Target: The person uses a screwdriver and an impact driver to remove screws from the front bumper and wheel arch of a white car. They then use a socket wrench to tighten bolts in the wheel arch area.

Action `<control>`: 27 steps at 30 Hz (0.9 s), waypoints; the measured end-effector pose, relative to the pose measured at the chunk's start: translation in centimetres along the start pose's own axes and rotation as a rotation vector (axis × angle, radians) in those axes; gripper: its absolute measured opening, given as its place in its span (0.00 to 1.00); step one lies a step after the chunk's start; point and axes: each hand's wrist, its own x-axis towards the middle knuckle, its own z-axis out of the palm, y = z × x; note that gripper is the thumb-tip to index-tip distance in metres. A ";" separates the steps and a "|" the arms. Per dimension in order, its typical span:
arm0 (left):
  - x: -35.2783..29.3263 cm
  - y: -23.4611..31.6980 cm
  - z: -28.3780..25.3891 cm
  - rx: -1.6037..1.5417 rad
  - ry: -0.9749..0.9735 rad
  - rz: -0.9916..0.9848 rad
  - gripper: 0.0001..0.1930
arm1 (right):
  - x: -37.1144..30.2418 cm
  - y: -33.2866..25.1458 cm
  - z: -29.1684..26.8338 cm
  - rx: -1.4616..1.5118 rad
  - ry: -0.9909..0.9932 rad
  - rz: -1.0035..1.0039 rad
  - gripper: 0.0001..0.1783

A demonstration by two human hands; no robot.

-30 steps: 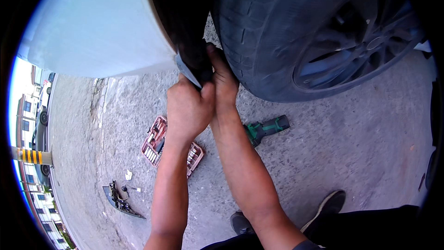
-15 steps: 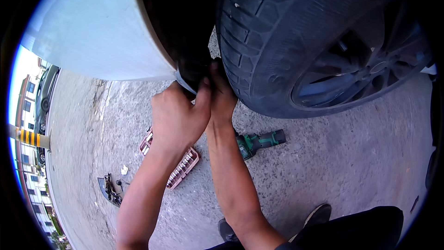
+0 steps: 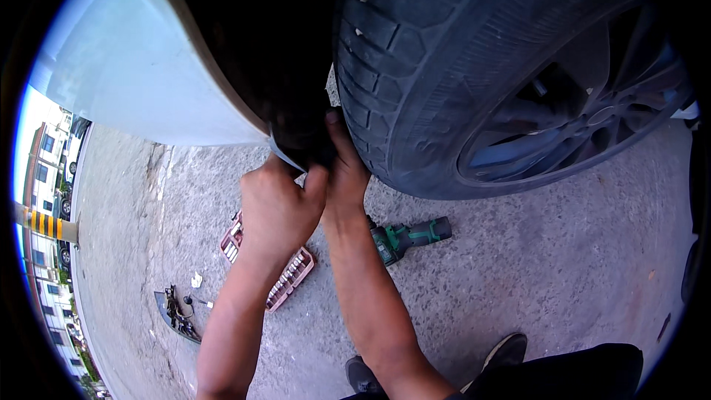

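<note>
A white car bumper (image 3: 141, 96) curves down from the upper left, ending in a grey lower corner beside the dark wheel arch liner (image 3: 292, 130). My left hand (image 3: 275, 204) is closed on this corner, its fingers tucked under the edge and its thumb bent. Pressed close beside it, my right hand (image 3: 346, 181) reaches up into the narrow gap between the liner and the tyre (image 3: 415, 96). One of its fingers points upward along the gap; the others are lost in shadow. Whether it grips anything is hidden.
Under my forearms, a reddish socket set case (image 3: 292, 279) lies open on the concrete. A green and black cordless power tool (image 3: 411, 239) rests right of my right forearm. Farther left are a black part with wires (image 3: 178, 315) and a white scrap (image 3: 196, 280). My shoes (image 3: 507, 350) stand below.
My left thumb has come down from the dark liner and is now bent near the bumper corner. Both hands stay at the gap, while the whole view has shifted slightly.
</note>
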 end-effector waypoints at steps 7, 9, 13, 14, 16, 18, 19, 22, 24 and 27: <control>0.1 0.3 1.2 0.117 0.028 -0.022 0.14 | 0.5 0.1 0.5 0.236 0.116 0.200 0.07; 0.1 0.0 1.4 0.143 0.021 -0.023 0.14 | 0.7 -0.3 1.1 0.288 0.155 0.240 0.08; 0.0 0.3 1.3 0.090 0.006 -0.083 0.15 | 0.3 -0.5 1.3 0.129 0.162 0.110 0.09; 0.1 0.4 1.2 0.085 -0.018 -0.089 0.15 | 0.3 -0.2 0.9 0.029 0.132 0.030 0.09; 0.2 0.6 1.3 0.082 -0.027 -0.086 0.15 | 0.4 0.1 0.0 -0.115 0.103 -0.033 0.08; 0.3 0.7 1.6 0.083 0.004 -0.068 0.15 | 0.4 0.3 -1.1 -0.257 0.048 -0.091 0.08; 0.3 0.8 1.8 0.097 0.004 -0.060 0.15 | 0.4 0.3 -1.7 -0.326 0.006 -0.117 0.10; 0.1 0.3 1.7 0.124 0.006 -0.052 0.15 | 0.4 0.3 -1.1 -0.180 0.113 -0.039 0.09; -0.2 -0.3 1.7 0.105 0.005 -0.058 0.15 | -0.1 1.4 -2.5 -0.327 0.132 0.015 0.11; -1.0 -1.9 1.8 0.068 -0.029 -0.075 0.20 | -0.9 2.8 -4.8 0.175 0.244 0.481 0.16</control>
